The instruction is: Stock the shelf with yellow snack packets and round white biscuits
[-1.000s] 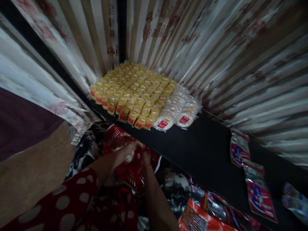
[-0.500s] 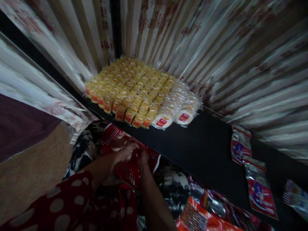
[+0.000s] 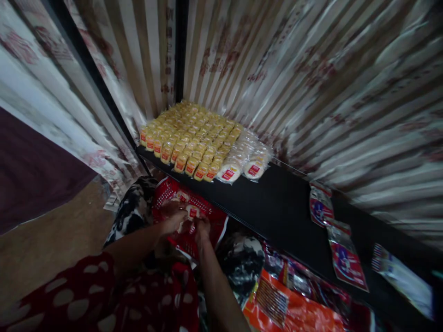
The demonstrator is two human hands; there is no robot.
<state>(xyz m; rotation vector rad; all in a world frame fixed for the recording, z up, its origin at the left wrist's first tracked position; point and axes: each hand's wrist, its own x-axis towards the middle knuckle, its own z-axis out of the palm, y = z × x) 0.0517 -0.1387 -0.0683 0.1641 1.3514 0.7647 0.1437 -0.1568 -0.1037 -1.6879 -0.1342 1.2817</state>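
A red perforated plastic basket (image 3: 214, 221) rests on my lap. Over it, my left hand (image 3: 173, 217) and my right hand (image 3: 202, 227) grip a pale wrapped rice cracker (image 3: 193, 211) with a red label, one hand on each side. Other pale wrapped pieces (image 3: 182, 197) lie in the basket behind and beneath my fingers, partly hidden. On the black shelf (image 3: 277, 207) in front, yellow wrapped snacks (image 3: 194, 138) stand in tight rows. Two rows of white wrapped rice crackers (image 3: 254, 169) adjoin them on the right.
Red and silver packets (image 3: 346, 260) lie on the shelf's right part, with a pale blue-white packet (image 3: 404, 279) beyond. An orange packet (image 3: 297, 306) and other shiny bags are below the shelf at my right. A pleated patterned curtain (image 3: 311, 92) borders the shelf.
My view has shifted, so the shelf goods appear further left. My hands have risen slightly in the basket, and the labelled rice cracker now shows between them.
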